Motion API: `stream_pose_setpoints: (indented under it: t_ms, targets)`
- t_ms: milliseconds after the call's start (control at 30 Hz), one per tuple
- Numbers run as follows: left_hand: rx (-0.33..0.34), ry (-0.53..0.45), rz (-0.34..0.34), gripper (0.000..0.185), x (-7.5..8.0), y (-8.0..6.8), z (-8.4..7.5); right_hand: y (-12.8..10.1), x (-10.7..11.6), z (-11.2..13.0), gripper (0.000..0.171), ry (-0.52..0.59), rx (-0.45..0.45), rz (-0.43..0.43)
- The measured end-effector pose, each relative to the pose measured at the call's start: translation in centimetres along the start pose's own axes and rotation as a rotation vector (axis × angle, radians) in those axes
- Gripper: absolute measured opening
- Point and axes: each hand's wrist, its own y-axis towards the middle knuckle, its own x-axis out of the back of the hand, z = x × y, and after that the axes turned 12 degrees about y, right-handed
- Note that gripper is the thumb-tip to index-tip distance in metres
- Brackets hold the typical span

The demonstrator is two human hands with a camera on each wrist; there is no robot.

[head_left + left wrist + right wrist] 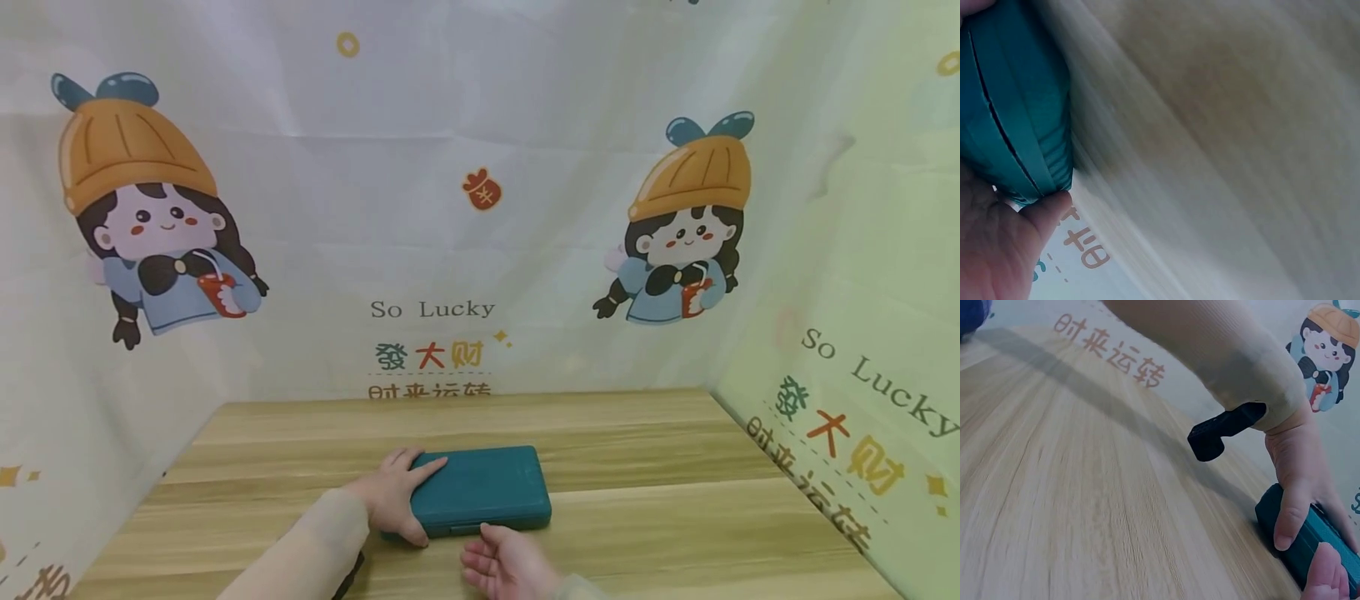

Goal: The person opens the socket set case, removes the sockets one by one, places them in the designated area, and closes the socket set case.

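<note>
A shut teal plastic case (483, 487) lies flat on the wooden table (675, 517). My left hand (393, 496) grips its left end, with the fingers laid on the lid and the thumb down the front corner; the right wrist view shows that thumb (1288, 519) pressed on the case (1310, 540). From the left wrist view, the case's edge (1010, 94) fills the upper left with my left hand (1004, 250) beneath it. My right hand (502, 562) lies palm up just in front of the case's front edge, fingers relaxed and holding nothing.
A printed fabric backdrop (480, 208) with cartoon girls and lettering closes off the back and both sides of the table. A black wrist mount (1222, 428) hangs under my left sleeve. Bare wood spreads right of the case and behind it.
</note>
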Motion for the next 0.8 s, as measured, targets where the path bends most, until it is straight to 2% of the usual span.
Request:
stream_pose_setpoints:
  t_ms: [233,500,600,800]
  targets:
    - [0.001,-0.017,0.018,0.105,0.2,0.0,0.2,0.5,-0.8,-0.7,0.03,0.104,0.055,-0.043]
    - [-0.001,-0.031,0.02,0.104,0.1,0.0,0.4,1.1,-1.6,-1.1,0.033,0.094,0.082,-0.118]
    - [-0.007,-0.004,0.025,0.105,0.0,0.0,0.5,1.1,-1.9,-1.1,0.035,0.077,0.087,-0.14]
    - [-0.104,0.109,-0.008,0.101,-0.5,-0.1,0.6,1.2,-2.1,-1.3,0.039,0.005,0.091,-0.169]
